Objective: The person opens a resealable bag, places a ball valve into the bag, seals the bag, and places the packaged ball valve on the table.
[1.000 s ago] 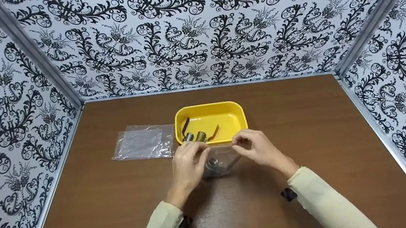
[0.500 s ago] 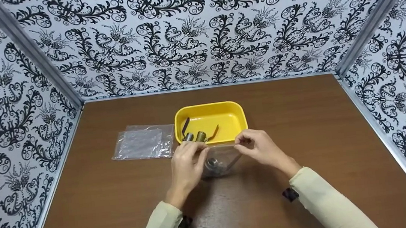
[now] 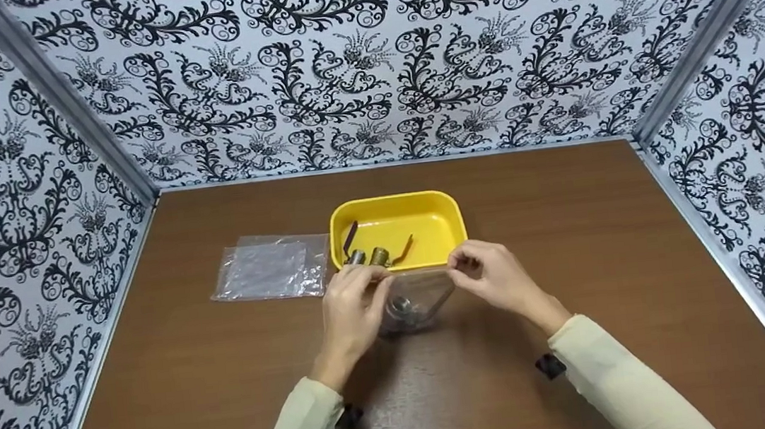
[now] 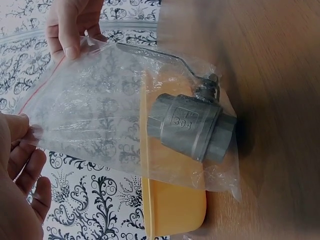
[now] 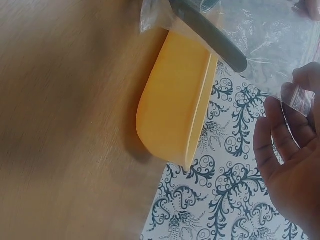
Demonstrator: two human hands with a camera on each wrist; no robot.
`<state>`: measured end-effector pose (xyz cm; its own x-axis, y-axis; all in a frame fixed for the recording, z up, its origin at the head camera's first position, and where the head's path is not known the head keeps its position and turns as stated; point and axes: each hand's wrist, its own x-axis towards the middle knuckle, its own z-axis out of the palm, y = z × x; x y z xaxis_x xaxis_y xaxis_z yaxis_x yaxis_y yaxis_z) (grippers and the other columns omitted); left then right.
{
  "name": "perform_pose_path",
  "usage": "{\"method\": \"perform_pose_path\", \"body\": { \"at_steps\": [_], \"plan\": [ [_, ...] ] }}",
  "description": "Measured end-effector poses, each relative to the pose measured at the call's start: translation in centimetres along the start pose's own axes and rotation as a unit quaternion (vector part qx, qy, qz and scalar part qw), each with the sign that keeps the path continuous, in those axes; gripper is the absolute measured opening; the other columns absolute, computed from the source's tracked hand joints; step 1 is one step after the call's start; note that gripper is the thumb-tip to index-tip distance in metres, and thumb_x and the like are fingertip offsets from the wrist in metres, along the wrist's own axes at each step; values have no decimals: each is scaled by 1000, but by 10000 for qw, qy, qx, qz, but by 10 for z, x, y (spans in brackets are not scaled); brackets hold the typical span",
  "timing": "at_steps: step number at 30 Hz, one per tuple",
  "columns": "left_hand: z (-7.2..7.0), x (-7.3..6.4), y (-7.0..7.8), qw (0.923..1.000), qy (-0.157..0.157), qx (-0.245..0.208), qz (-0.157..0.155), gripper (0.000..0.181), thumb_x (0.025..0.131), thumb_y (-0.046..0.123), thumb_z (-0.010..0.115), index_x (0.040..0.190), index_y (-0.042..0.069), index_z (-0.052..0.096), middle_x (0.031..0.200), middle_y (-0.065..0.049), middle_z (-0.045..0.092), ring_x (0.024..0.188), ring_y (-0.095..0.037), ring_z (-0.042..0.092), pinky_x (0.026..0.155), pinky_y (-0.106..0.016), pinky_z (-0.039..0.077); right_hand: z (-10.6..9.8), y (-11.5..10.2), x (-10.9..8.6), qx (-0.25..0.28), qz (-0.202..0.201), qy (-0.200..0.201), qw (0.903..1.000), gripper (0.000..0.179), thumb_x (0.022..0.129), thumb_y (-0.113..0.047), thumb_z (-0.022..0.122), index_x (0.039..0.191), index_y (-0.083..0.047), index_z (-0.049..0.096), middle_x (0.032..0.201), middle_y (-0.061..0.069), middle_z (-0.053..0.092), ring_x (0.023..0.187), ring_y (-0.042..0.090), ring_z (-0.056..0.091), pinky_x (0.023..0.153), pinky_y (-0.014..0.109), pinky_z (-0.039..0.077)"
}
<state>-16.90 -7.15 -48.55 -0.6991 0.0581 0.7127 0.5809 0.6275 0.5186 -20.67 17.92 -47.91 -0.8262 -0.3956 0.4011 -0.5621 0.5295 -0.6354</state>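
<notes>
A clear zip bag (image 4: pixel 95 110) with a red line along its mouth hangs between my two hands. Inside its bottom lies a steel ball valve (image 4: pixel 187 125) marked 304, its long lever (image 5: pixel 212 37) slanting up toward the right side. My left hand (image 3: pixel 353 310) pinches the left end of the bag's mouth between thumb and fingers. At the opposite end, my right hand (image 3: pixel 496 277) pinches the top corner. The bag's lower end is at the tabletop, just in front of the yellow bin (image 3: pixel 423 199).
Two more valves lie in the bin, one with a dark lever (image 3: pixel 351 238) and a brassy valve (image 3: pixel 378 256). Flat clear bags (image 3: pixel 263 266) lie on the brown table (image 3: pixel 228 373) left of the bin. Patterned walls (image 3: pixel 367 67) enclose the back and sides.
My right hand has slid slightly to the right along the bag's mouth, away from the left hand. The left hand, the valve and the bin have stayed put.
</notes>
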Motion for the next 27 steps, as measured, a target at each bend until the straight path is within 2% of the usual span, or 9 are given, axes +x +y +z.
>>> {"method": "perform_pose_path", "body": {
  "at_steps": [7, 16, 27],
  "plan": [
    [-1, -1, 0, 10000, -9, 46, -23, 8, 85, 20, 75, 88, 14, 71, 86, 3, 72, 85, -13, 64, 83, -31, 51, 1, 0, -1, -35, -204, -37, 9998, 4, 87, -13, 70, 88, -9, 68, 83, -4, 63, 75, 6, 57, 66, 28, 52],
    [-1, -1, 1, 10000, -12, 14, -57, 9, 82, 18, 77, 88, 14, 72, 86, 3, 72, 85, -13, 63, 82, -31, 51, -2, 2, -2, 109, -53, -232, 9997, 5, 88, -11, 69, 89, -13, 65, 83, -4, 62, 75, 4, 55, 66, 21, 49],
    [-2, -1, 0, 10000, 31, 48, -41, 7, 86, 20, 74, 88, 15, 71, 85, 5, 71, 85, -13, 62, 79, -30, 50, -3, 4, -4, 141, 53, -200, 9997, 5, 90, -13, 69, 90, -14, 64, 83, -6, 59, 74, 5, 54, 66, 21, 48]
  ]
}}
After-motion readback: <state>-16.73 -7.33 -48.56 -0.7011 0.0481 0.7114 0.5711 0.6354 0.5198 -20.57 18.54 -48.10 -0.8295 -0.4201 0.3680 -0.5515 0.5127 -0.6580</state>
